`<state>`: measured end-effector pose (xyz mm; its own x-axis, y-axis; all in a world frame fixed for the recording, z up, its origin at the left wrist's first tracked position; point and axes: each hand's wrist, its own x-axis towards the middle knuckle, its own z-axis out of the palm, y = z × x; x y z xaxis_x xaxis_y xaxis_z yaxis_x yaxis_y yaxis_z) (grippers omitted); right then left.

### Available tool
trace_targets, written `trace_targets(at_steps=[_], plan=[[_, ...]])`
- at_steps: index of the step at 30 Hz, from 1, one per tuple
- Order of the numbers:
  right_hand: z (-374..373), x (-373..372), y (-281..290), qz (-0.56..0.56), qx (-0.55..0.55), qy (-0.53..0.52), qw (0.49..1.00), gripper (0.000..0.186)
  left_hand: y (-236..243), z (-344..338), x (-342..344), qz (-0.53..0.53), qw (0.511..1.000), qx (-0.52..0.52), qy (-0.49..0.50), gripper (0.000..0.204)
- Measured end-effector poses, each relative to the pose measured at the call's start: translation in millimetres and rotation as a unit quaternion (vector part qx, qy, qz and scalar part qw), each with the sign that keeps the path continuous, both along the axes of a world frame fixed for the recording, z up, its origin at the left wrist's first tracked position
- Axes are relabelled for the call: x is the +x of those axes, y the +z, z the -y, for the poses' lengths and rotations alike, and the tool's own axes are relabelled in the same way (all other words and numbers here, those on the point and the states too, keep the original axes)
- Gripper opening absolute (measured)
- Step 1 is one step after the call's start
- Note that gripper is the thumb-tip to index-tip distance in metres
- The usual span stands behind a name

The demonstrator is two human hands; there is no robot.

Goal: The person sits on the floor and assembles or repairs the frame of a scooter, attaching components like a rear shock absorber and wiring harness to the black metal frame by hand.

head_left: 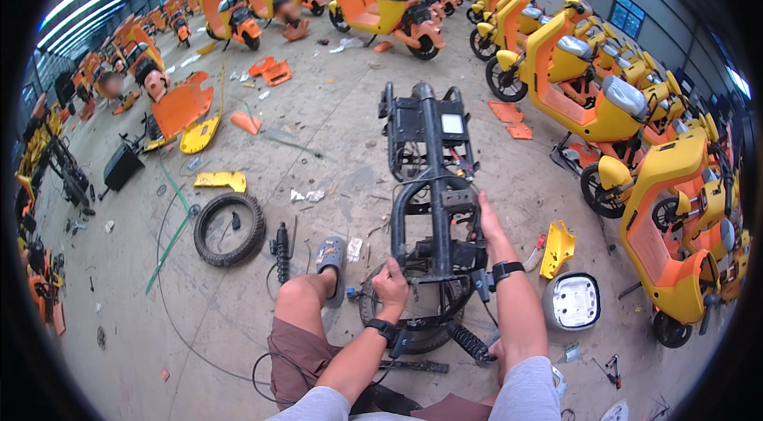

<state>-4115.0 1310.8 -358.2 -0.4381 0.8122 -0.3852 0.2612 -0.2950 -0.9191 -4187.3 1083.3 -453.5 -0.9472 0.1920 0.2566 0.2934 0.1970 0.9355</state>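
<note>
A black scooter frame (435,175) lies ahead of me, with a wheel (372,314) beneath its near end and a coil-spring shock absorber (469,345) below on the right. My left hand (390,286) is wrapped round the frame's lower left tube, thumb on top. My right hand (489,218) is on the frame's right side, fingers largely hidden behind it. Cables hang by both wrists. Left of my bare knee and sandalled foot lie a loose shock absorber (281,254) and a tyre (248,226). A yellow plastic panel (558,250) and a pale casing (572,300) lie to the right.
Rows of yellow-orange scooters (652,230) line the right and back of the warehouse. Orange panels (181,103), a yellow panel (218,179), a black box (122,169), green strips and small scraps are scattered over the concrete floor (334,198). More machines crowd the far left.
</note>
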Motion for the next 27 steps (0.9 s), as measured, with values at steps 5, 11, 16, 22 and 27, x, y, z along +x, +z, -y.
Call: trace_targets(at_steps=[5, 11, 16, 22, 27], plan=[[-12, -2, -18, -0.019, -0.026, -0.017, 0.999, 0.056, -3, -1, -8, -0.049, 0.999, 0.003, -0.022, 0.055], [15, 14, -11, -0.04, -0.016, -0.079, 0.996, 0.042, -9, 5, -19, -0.058, 0.997, 0.017, -0.056, 0.057], [34, 45, -9, -0.056, -0.002, -0.164, 0.985, 0.04, -13, -4, -29, -0.037, 0.992, 0.022, -0.116, 0.055], [25, 106, -10, -0.06, -0.002, -0.196, 0.979, 0.037, 5, -27, 3, -0.042, 0.977, 0.021, -0.208, 0.048], [27, 109, -13, -0.068, -0.022, -0.214, 0.974, 0.051, 3, -27, 3, -0.046, 0.973, 0.027, -0.224, 0.047]])
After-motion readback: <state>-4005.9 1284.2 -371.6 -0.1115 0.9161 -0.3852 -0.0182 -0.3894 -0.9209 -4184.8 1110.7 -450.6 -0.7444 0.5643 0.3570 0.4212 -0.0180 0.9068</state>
